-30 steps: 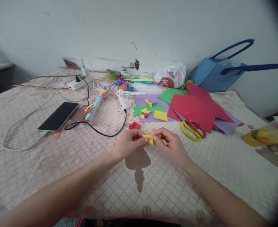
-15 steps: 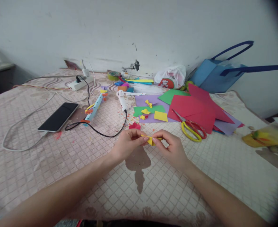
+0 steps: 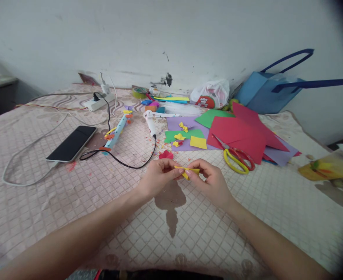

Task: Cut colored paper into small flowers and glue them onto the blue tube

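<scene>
Grip: left hand [image 3: 161, 175] and right hand [image 3: 208, 177] each pinch the folded yellow paper [image 3: 186, 172] between thumb and fingers, one at either end. Paper is held above the tablecloth [image 3: 206, 229], front and centre; fingertips cover part of it.

Just beyond the left fingers: one red paper flower [image 3: 166, 154], the nearest obstacle. Farther out, three small yellow shapes [image 3: 179, 137] and one flat yellow square [image 3: 198, 142] lie on green and purple paper.

To the right: one pair of scissors [image 3: 236, 161], blades over the red paper [image 3: 235, 132], yellow and red handles reaching onto the cloth. Red sheets overlap; count uncertain. Two green pieces visible.

To the left: one white glue gun [image 3: 150, 123], its black cord [image 3: 130, 167] looping across the cloth toward one light blue strip [image 3: 117, 132] bearing orange and yellow bits. One phone [image 3: 72, 144] lies past the loop, white cable plugged in.

Back edge: one power strip [image 3: 97, 103], one tape roll [image 3: 139, 92], one white plastic bag [image 3: 214, 94], one blue bag [image 3: 261, 93] with two dark handles.
</scene>
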Demonstrator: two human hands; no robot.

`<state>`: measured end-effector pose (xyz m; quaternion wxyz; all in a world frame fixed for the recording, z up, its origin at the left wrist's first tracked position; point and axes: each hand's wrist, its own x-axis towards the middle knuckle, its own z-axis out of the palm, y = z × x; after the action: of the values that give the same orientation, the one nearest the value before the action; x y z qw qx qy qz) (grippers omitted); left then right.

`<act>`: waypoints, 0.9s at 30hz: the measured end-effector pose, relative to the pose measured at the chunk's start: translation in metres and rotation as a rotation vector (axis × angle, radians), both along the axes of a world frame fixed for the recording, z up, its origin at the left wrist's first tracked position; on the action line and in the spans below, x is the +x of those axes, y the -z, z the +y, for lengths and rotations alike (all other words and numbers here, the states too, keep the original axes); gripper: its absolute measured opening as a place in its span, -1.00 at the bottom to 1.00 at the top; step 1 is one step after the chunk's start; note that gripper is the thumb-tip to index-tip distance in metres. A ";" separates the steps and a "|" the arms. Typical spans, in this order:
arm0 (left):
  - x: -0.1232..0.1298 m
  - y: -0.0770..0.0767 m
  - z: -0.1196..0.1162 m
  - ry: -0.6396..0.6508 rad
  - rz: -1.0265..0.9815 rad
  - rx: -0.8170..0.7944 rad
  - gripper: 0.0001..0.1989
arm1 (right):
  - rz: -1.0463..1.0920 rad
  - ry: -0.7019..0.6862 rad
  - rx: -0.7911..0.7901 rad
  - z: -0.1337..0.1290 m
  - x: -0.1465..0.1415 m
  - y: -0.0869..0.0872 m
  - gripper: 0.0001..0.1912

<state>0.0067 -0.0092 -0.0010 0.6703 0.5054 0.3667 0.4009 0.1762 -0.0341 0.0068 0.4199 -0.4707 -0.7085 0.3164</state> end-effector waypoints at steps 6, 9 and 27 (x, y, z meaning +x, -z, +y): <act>0.000 -0.002 -0.001 0.009 -0.010 0.012 -0.83 | 0.017 0.012 -0.010 -0.001 0.001 0.001 -0.91; 0.001 -0.004 -0.001 -0.006 -0.018 0.002 -0.84 | 0.031 0.018 -0.007 -0.001 0.001 0.001 -0.91; -0.001 -0.005 -0.001 -0.038 -0.066 -0.076 -0.79 | 0.136 0.016 -0.091 0.001 0.002 0.003 -0.90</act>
<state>0.0059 -0.0101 0.0039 0.6931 0.4590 0.3691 0.4156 0.1778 -0.0333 0.0040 0.4479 -0.4724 -0.6593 0.3763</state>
